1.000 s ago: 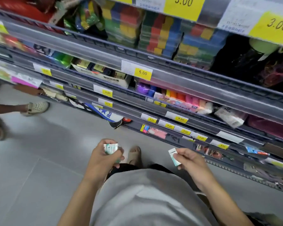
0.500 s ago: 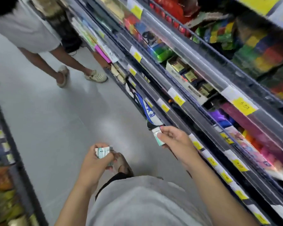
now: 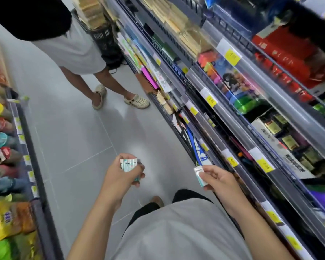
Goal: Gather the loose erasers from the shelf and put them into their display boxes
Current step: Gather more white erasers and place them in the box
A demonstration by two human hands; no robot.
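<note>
A person is standing in a shop aisle, both hands carrying erasers above the floor (image 3: 79,139).

Left hand (image 3: 120,178): fingers are curling round a small stack of erasers (image 3: 129,164), thumb side clamping the top, a further sleeve showing below the fingers. The stack is sitting well apart from the shelf (image 3: 238,117).

Right hand (image 3: 219,182): thumb and fingertips are pinching a single eraser (image 3: 199,175) by its lower end, its upper end pointing free toward the shelf edge. It is hanging near the shelf's lower tiers but touching nothing.

No display box for these erasers is identifiable; the shelf contents are blurring with camera motion. In my judgement the gathering step is under way and boxing is not yet done.

Handling assessment: the erasers are appearing light, small and firm, wrapped in paper sleeves. The sleeves are likely smooth, so a loose stack could slide apart or shed a piece if the grip slackens. Best hold, as judged: across the broad faces, squeezing the stack from both sides; the single one by its short end suits slotting it upright into a box.

Another person's legs (image 3: 101,87) are standing further up the aisle, beside a basket (image 3: 101,37).
</note>
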